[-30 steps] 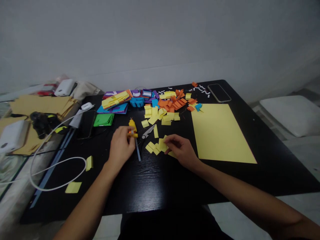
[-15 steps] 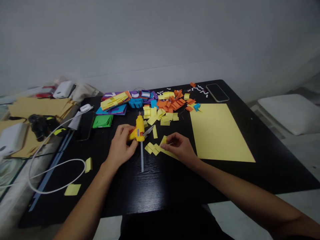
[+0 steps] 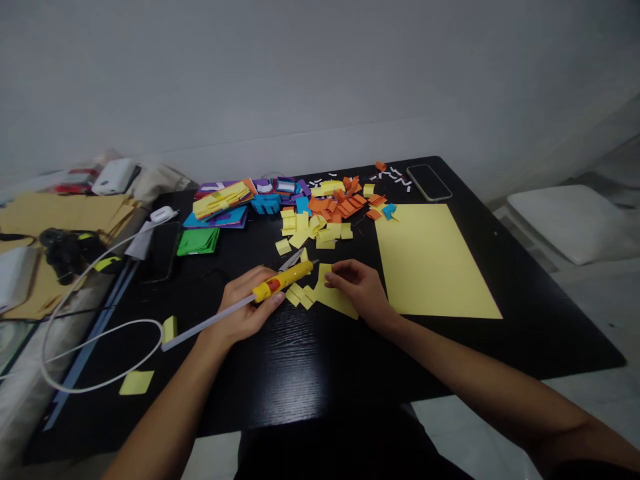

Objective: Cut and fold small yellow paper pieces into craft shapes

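Glue gun grasped in the left hand, its nozzle pointing toward the right hand. Right fingers curl at the yellow paper piece between the hands; grip unclear. Advisable: steady its edge, fingertips clear of the nozzle.

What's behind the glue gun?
Scissor blades and part of a yellow paper strip show past the yellow glue gun. The handles aren't visible; gun and left hand cover that area.
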Demonstrator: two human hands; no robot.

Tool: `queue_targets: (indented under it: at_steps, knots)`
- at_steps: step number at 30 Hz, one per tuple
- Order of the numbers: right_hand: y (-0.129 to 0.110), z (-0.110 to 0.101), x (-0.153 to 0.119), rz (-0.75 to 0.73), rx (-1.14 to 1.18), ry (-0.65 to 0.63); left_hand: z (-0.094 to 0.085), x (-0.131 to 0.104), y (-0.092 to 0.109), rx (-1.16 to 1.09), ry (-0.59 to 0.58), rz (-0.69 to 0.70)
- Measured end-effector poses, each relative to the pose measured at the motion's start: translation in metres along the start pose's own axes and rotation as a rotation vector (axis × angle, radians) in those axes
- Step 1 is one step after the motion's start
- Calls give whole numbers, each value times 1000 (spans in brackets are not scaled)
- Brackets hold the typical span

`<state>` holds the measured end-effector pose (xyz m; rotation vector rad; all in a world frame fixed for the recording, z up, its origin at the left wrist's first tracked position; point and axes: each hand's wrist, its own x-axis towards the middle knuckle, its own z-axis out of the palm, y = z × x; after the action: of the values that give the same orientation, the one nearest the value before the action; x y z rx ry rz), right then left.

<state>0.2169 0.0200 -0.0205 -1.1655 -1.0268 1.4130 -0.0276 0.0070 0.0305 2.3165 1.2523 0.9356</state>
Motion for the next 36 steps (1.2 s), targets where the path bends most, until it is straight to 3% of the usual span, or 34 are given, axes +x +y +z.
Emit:
queue_targets:
  at_steps: [6,36]
  knots:
    - [-2,0,-2,-37,-54,-8,4,-2,-4,16,-86,13]
    - [-5,3,-8,-54,-26,-16,7,-1,-8,121,-92,56]
